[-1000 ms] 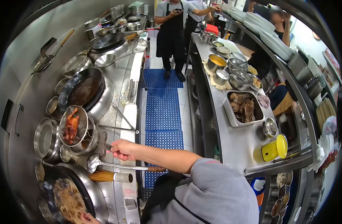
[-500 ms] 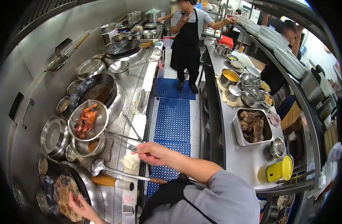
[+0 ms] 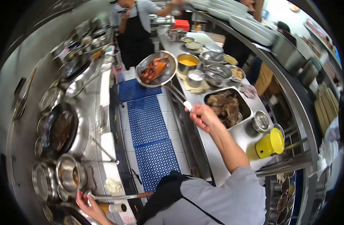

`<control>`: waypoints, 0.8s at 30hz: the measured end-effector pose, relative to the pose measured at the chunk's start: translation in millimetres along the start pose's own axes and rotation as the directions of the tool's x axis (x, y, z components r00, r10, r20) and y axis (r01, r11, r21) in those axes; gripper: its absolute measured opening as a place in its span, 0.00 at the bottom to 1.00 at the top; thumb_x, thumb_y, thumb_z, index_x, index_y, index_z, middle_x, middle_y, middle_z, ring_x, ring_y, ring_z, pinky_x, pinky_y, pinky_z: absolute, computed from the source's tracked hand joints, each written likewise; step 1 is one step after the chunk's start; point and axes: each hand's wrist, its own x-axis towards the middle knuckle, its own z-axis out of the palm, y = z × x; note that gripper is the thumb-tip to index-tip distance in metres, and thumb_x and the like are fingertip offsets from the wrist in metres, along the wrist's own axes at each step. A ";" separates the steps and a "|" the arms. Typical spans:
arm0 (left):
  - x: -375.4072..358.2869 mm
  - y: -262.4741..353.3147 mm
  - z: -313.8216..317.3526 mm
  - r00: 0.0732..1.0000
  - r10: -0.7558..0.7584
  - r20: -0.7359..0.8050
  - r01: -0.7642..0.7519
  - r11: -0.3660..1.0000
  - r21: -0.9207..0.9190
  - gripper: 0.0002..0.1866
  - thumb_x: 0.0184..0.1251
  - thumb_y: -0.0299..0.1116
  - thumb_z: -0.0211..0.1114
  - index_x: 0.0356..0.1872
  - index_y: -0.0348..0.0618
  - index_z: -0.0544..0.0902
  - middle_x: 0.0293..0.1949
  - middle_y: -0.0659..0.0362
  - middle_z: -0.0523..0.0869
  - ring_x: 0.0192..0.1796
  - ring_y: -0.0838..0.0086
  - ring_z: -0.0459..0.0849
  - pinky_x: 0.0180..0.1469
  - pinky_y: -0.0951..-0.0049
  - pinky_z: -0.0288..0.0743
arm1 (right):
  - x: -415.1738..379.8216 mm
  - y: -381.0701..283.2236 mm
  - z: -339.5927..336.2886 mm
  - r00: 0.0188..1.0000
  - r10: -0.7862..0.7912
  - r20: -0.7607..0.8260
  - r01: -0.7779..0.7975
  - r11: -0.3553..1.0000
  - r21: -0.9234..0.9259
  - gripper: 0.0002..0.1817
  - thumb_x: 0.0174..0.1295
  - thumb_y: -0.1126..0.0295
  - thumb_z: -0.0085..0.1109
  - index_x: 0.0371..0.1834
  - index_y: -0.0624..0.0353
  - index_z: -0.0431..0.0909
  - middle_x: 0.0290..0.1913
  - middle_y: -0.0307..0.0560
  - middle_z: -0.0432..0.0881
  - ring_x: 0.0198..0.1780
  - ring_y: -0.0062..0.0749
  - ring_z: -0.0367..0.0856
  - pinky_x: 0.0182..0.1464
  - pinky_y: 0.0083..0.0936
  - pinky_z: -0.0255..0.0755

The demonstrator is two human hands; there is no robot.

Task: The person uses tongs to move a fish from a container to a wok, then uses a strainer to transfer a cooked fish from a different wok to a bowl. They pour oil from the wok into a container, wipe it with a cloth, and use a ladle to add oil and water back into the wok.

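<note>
My right hand (image 3: 204, 117) is wrapped round the handle of a metal strainer (image 3: 157, 69), which hangs over the aisle near the right counter. Reddish-brown roasted meat (image 3: 154, 70) lies in its bowl. Just below and right of that hand, a steel tray (image 3: 247, 108) holds large pieces of brown meat (image 3: 225, 105). At the lower left, my left hand (image 3: 90, 207) has its fingers apart and holds nothing. It hovers by the ladle handle (image 3: 115, 197) and a bamboo brush (image 3: 117, 207), above the stove's edge.
A dark wok (image 3: 60, 127) and steel pots (image 3: 44, 182) line the left stove. Blue mats (image 3: 147, 116) cover the aisle floor, where a co-worker (image 3: 136, 33) stands at the far end. The right counter bears a pot of orange liquid (image 3: 188, 60) and a yellow container (image 3: 268, 143).
My right hand has swung the strainer with the meat from above the left stove across to the right counter's edge. My left hand has moved off the food in the lower wok. The view has turned right.
</note>
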 end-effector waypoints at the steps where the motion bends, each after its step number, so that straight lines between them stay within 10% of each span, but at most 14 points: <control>1: 1.8 1.3 4.8 1.000 0.022 0.014 -0.022 1.000 0.013 0.22 0.67 0.27 0.59 0.62 0.40 0.75 0.54 0.54 0.78 0.51 0.69 0.77 0.54 0.71 0.71 | 4.4 -13.5 -12.2 0.994 -0.057 -0.091 0.056 0.998 -0.014 0.08 0.67 0.75 0.46 0.42 0.65 0.76 0.18 0.34 0.71 0.10 0.12 0.60 0.08 0.13 0.50; 11: 14.3 39.0 41.0 0.991 0.064 0.120 -0.074 0.994 0.081 0.24 0.64 0.24 0.58 0.63 0.40 0.74 0.53 0.53 0.78 0.49 0.69 0.76 0.52 0.71 0.71 | 114.4 -113.4 -172.3 0.760 -0.351 -0.547 0.262 0.936 -0.237 0.06 0.63 0.75 0.48 0.39 0.64 0.75 0.18 0.36 0.72 0.12 0.15 0.63 0.10 0.15 0.54; 24: 16.1 45.5 66.6 0.976 0.071 0.206 -0.103 0.984 0.148 0.25 0.62 0.24 0.58 0.63 0.38 0.73 0.53 0.51 0.77 0.48 0.66 0.78 0.50 0.69 0.72 | 189.8 -137.4 -234.4 0.422 -0.491 -0.762 0.051 0.852 -0.521 0.10 0.57 0.79 0.50 0.19 0.69 0.75 0.14 0.51 0.76 0.11 0.33 0.73 0.12 0.28 0.63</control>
